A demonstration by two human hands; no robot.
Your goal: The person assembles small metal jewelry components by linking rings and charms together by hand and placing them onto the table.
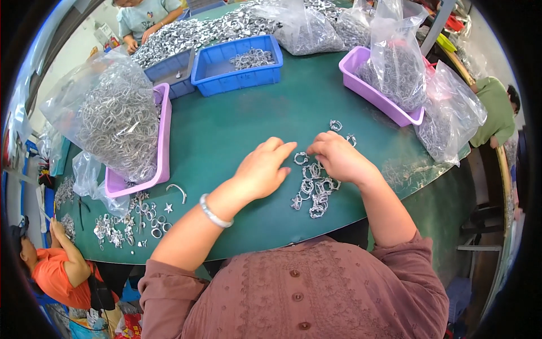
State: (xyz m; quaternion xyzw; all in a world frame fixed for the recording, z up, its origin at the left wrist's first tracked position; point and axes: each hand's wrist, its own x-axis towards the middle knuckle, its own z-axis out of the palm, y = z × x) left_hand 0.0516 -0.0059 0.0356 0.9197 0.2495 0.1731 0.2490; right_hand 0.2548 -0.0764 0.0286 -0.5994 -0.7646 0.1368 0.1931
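A loose pile of small silver metal rings (319, 198) lies on the green tabletop in front of me. My left hand (262, 169) hovers left of the pile, thumb and fingers apart, with nothing visible between them. Over the pile's upper part, my right hand (339, 158) has its fingers curled together. One silver ring (301, 158) sits right at its fingertips; whether they grip it or something else is hidden. Just beyond the right hand lies another silver ring (335, 125).
Purple bins (164, 141) with bagged metal rings stand left and right. A blue bin (237, 82) holds rings at the back, near a heap of metal parts (186, 37). Loose rings and charms (130, 226) lie front left. Other people (62, 271) are around the table.
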